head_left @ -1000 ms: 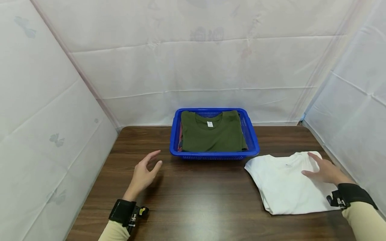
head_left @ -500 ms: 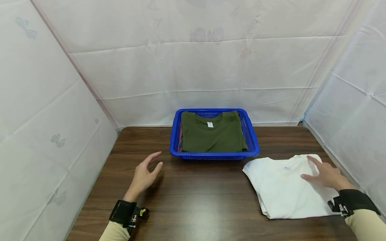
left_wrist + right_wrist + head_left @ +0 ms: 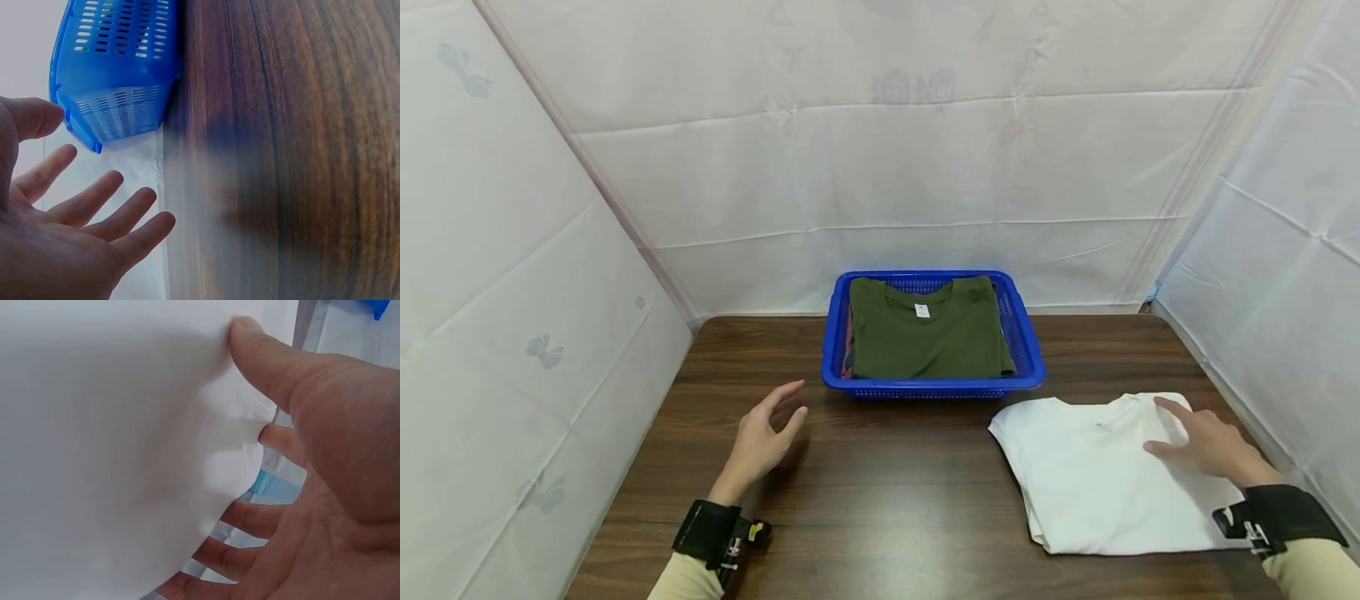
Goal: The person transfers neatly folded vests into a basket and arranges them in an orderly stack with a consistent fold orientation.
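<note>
A folded white T-shirt point(image 3: 1108, 475) lies on the table at the right in the head view. My right hand point(image 3: 1213, 446) holds its right side near the collar. Close up in the right wrist view, the thumb point(image 3: 259, 353) lies on the white cloth, and the other fingertips of that hand pass out of sight behind the cloth's edge. Left of the blue basket point(image 3: 932, 384), my left hand point(image 3: 760, 437) hovers over the table with fingers spread and nothing in it. A folded olive green T-shirt point(image 3: 925, 342) with a white neck label tops the clothes in the basket.
Dark wood-grain table point(image 3: 880, 500) underneath. The basket stands at its back, close to a white sheet wall point(image 3: 880, 183). More white sheeting point(image 3: 1285, 317) rises along the right side, near my right hand, and on the left. Reddish cloth point(image 3: 848, 350) shows under the green T-shirt.
The white T-shirt has slid left and toward me, with my right hand moving along on it. The left hand and the basket have stayed almost in place.
</note>
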### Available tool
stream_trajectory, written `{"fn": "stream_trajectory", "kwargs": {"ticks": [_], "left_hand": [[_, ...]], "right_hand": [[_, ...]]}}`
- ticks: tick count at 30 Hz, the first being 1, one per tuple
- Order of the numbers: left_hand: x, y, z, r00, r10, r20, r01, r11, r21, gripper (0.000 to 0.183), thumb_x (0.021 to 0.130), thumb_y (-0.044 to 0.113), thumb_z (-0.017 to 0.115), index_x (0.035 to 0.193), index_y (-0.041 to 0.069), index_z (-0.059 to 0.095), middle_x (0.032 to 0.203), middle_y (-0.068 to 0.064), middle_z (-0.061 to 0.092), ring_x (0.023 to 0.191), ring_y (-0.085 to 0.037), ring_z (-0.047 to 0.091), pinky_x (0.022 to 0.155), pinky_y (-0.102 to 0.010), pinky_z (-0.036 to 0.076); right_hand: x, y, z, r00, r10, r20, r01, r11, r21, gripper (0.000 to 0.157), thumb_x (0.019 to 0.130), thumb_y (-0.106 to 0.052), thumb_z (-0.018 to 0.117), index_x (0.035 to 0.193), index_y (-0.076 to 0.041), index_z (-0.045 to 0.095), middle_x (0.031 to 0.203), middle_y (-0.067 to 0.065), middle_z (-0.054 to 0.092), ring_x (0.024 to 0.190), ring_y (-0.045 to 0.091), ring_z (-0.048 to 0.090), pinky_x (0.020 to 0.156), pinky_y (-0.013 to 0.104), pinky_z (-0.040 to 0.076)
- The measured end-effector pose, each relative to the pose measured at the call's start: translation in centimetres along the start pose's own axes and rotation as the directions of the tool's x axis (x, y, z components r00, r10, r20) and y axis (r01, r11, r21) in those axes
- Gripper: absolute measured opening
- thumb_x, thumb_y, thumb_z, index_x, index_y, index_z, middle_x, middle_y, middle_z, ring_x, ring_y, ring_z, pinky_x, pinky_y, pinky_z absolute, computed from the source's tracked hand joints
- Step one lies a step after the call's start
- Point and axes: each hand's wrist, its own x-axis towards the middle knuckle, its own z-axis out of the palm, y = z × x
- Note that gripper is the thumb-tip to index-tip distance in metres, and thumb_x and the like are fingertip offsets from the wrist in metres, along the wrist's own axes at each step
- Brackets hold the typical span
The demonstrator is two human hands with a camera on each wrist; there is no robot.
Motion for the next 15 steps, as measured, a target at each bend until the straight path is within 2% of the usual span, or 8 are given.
{"fn": "stream_trajectory", "kwargs": {"ticks": [4, 11, 15], "left_hand": [[-0.1, 0.2, 0.1, 1.000, -0.010, 0.005, 0.010, 1.000, 0.007, 0.045, 0.102, 0.012, 0.065, 0.144, 0.002, 0.055, 0.144, -0.023, 0.057, 0.130, -0.047, 0.055, 0.102, -0.062, 0.047], [-0.2, 0.2, 0.2, 1.000, -0.025, 0.006, 0.025, 0.999, 0.032, 0.044, 0.102, 0.013, 0.066, 0.144, 0.005, 0.055, 0.138, -0.024, 0.061, 0.126, -0.044, 0.059, 0.097, -0.063, 0.050], [-0.3, 0.1, 0.3, 1.000, -0.028, 0.012, 0.028, 1.000, 0.011, 0.045, 0.101, 0.011, 0.066, 0.144, 0.003, 0.055, 0.136, -0.026, 0.062, 0.124, -0.044, 0.060, 0.097, -0.063, 0.050]], "right_hand": [[-0.3, -0.5, 0.0, 0.999, -0.033, 0.000, 0.033, 0.999, 0.031, 0.088, 0.091, -0.049, 0.075, 0.145, 0.010, 0.037, 0.123, 0.049, 0.050, 0.112, 0.068, 0.047, 0.078, 0.072, 0.046], [-0.9, -1.8, -0.1, 0.998, -0.065, 0.008, 0.065, 0.996, 0.057, 0.079, 0.092, -0.040, 0.076, 0.144, 0.007, 0.041, 0.126, 0.046, 0.052, 0.111, 0.064, 0.050, 0.077, 0.072, 0.047], [-1.2, -2.5, 0.2, 0.996, -0.083, -0.010, 0.084, 0.994, 0.074, 0.072, 0.094, -0.037, 0.074, 0.143, 0.007, 0.045, 0.124, 0.042, 0.056, 0.111, 0.061, 0.053, 0.079, 0.070, 0.048]]}}
